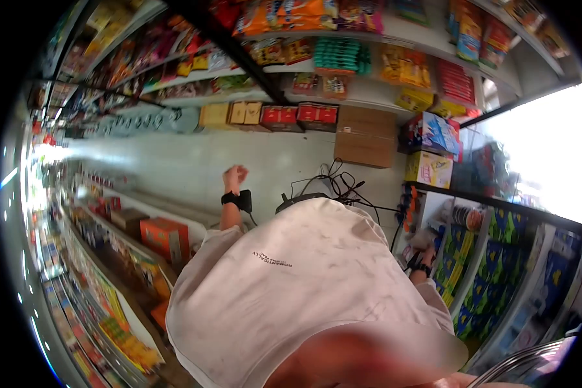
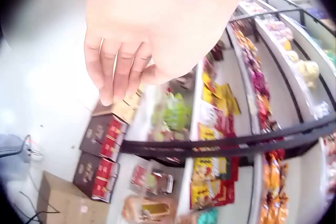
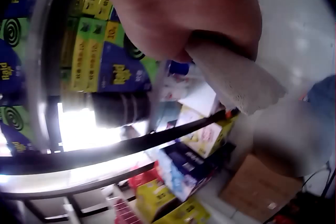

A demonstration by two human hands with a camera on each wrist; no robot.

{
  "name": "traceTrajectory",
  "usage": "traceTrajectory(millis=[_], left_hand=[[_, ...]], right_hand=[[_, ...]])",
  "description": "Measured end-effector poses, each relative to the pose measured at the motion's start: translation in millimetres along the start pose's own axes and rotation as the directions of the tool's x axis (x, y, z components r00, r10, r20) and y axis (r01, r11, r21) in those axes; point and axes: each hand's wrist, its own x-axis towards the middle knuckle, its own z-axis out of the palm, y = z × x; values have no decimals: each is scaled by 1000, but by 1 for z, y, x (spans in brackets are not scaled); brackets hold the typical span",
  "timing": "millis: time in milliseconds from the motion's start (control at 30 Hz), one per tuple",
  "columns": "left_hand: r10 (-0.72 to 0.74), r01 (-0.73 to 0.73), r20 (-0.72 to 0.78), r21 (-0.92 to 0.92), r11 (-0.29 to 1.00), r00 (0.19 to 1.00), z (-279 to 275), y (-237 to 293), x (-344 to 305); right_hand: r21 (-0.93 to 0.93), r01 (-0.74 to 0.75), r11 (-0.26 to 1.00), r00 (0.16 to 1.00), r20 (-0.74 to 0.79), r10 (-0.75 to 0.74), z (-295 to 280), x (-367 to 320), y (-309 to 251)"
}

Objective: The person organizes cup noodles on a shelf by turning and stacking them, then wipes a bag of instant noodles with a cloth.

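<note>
My right hand grips a greyish-white, folded piece that looks like a cloth, its free end sticking out past the fist. Beside that hand, in the right wrist view, stand green, yellow and blue boxes with a spiral print. The head view shows the same hand low at the right, close to the shelf of those boxes. Held out over the aisle floor, my left hand has nothing in it. Its fingers hang loosely bent in the left wrist view, overlapping cartons on the floor there.
A brown cardboard box and red-and-brown cartons line the foot of the snack shelves. Black cables lie tangled on the floor. An orange box sits on the left shelf. Stacked boxes stand by the bright window.
</note>
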Motion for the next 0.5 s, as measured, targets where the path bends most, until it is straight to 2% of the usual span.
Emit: traceTrajectory(millis=[67,100,200,233,333,367,500], left_hand=[[-208,200,-107,-79,976,972,-52,-50,-27],[-299,282,-75,-178,943,951,-89,-91,-25],[-236,290,169,-486,825,957,-194,-197,-24],[-229,261,181,-185,947,957,-213,-208,-36],[-283,338,192,-398,853,940,-242,-228,-73],[-458,273,-210,-569,776,864,-216,-207,-100],[-336,187,-187,-545,817,923,-246,-235,-90]], right_hand=[[-49,-18,999,1000,-21,17,-11,-18,14],[-76,-33,997,999,-30,31,-15,-26,16],[-155,-75,985,997,-19,73,-9,-33,20],[-181,-78,980,997,-4,79,-2,-32,18],[-248,-71,966,995,56,88,20,-26,9],[-267,-58,962,993,82,83,32,-21,5],[-361,-6,933,974,209,87,99,-7,-9]])
